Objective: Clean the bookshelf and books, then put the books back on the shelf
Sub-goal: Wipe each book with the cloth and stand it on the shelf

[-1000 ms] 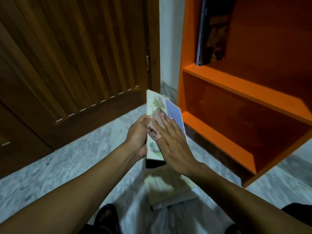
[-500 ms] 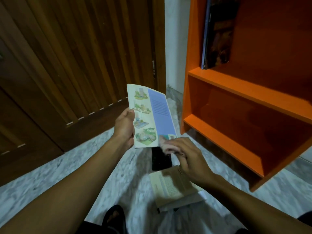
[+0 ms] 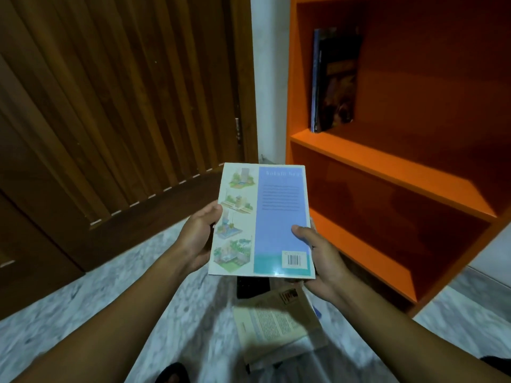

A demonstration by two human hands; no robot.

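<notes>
I hold a thin paperback (image 3: 262, 222) flat in front of me, back cover up, with a blue text panel and small garden pictures. My left hand (image 3: 197, 233) grips its left edge. My right hand (image 3: 318, 255) grips its right edge, thumb on the cover; the cloth is not visible. The orange bookshelf (image 3: 387, 172) stands to the right. Two dark books (image 3: 334, 78) stand upright at the left end of its upper shelf. More books (image 3: 273, 324) lie stacked on the floor below my hands.
A dark wooden slatted door (image 3: 110, 106) fills the left side. A white wall strip (image 3: 268, 78) separates it from the shelf. The floor (image 3: 83, 308) is grey marble. A dark sandal (image 3: 172, 373) shows at the bottom edge. The lower shelf compartment (image 3: 373, 244) holds nothing.
My right hand stopped wiping the cover with the cloth and moved to grip the book's right edge. The book was lowered flat, and my view tilted up toward the shelf.
</notes>
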